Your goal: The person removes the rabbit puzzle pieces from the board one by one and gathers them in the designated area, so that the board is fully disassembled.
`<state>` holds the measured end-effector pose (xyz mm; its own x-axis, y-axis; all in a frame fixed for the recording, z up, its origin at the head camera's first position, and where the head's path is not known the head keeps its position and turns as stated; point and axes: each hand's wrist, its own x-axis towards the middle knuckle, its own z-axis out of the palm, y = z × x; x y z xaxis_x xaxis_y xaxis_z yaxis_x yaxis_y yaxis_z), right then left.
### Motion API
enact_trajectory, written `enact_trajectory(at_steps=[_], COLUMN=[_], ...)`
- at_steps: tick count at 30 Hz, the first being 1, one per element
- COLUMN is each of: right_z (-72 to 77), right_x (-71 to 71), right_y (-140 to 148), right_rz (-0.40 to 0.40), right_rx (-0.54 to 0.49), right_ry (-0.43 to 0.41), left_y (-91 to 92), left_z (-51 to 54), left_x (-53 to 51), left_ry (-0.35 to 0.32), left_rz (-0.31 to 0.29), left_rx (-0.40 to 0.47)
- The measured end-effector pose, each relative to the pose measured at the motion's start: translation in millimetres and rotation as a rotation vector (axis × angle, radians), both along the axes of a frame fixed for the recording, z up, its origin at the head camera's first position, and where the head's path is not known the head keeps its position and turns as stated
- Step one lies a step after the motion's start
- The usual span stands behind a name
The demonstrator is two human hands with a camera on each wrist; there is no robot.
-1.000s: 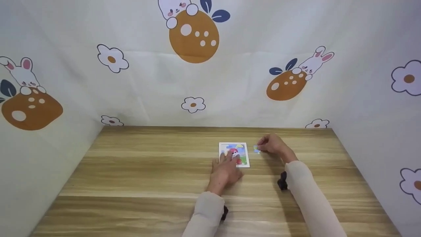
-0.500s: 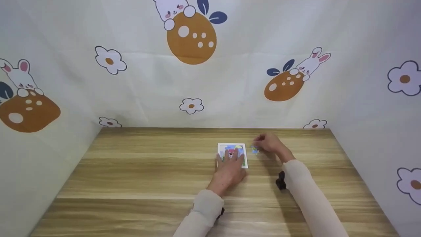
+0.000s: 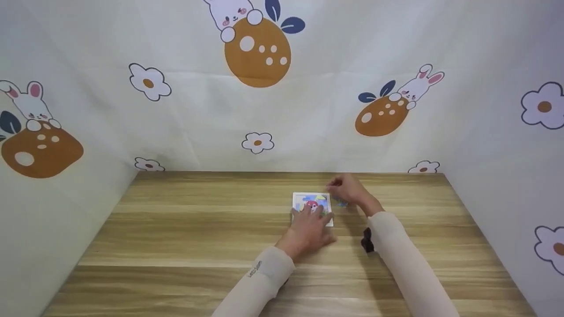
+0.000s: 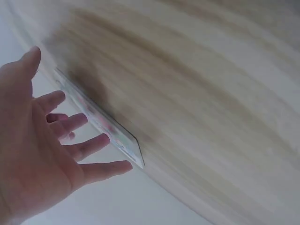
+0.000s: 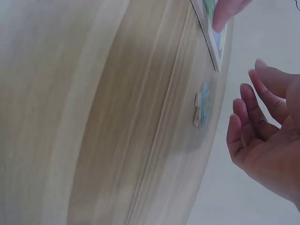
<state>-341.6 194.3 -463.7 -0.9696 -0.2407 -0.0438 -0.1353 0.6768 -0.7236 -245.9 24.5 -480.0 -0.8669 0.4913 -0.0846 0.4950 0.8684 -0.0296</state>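
Note:
My left hand (image 3: 306, 229) lies with fingers spread over a small white-framed jigsaw puzzle (image 3: 326, 221), its fingertips touching the picture. A pink cartoon figure and a yellow patch show past the fingers. In the left wrist view, the left palm (image 4: 44, 154) faces the camera beside the thin puzzle board (image 4: 136, 152). My right hand (image 3: 351, 190) hovers by the puzzle's upper right corner. In the right wrist view, the right hand's (image 5: 269, 136) thumb and index tips are close together, with no held object visible. Below it a loose puzzle piece (image 5: 202, 107) lies on the wood.
The wood-grain table (image 3: 198, 229) extends around the puzzle. Behind and beside it hangs a pale cloth (image 3: 189, 119) printed with rabbits, oranges and flowers. A black wrist device (image 3: 367, 241) sits beneath the right sleeve.
My right hand has left the loose piece and moved left toward the puzzle's upper right corner. The piece stays on the table. My left hand has shifted slightly right over the puzzle.

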Motion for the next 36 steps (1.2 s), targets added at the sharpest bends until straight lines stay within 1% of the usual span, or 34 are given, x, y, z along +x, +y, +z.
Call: enact_trajectory(at_steps=[2,7,16,19,22,25,28,33,36], right_z=[-1.2,-4.7,-13.1,-14.4,-13.0,-9.6,-8.0,-8.9,-8.9], right_x=[-0.7,-3.1,-8.2,-9.6,-9.8,-10.7,-11.3,-12.7,-12.7], right_y=[-4.8,-15.5,-27.5,-30.4,-32.6,-34.2,-36.5,-40.7,-42.9], right_rz=[0.019,0.055,0.143,0.18,0.192,0.19,0.198,0.297,0.318], right_rx=[-0.007,-0.027,-0.003,-0.007,-0.004,0.004,0.021,0.049,0.047], right_ry=[0.016,0.025,0.019,0.02,-0.01,-0.052,-0.077,-0.044,-0.063], left_y=[-0.9,-2.5,-6.0,-7.3,-8.6,-8.9,-9.0,-9.5,-10.2], left_z=[-1.1,-2.3,-3.7,-4.2,-5.9,-7.7,-8.2,-7.8,-7.4], left_x=[0.5,0.4,-0.8,0.4,1.8,1.6,1.4,1.0,0.7], left_ry=[-0.004,-0.037,-0.073,-0.07,-0.06,-0.061,-0.076,-0.048,-0.04], left_rz=[0.001,-0.002,-0.018,-0.018,-0.024,-0.028,-0.028,-0.044,-0.049], left_rx=[-0.001,0.02,0.037,0.011,-0.028,-0.041,-0.03,-0.042,-0.045])
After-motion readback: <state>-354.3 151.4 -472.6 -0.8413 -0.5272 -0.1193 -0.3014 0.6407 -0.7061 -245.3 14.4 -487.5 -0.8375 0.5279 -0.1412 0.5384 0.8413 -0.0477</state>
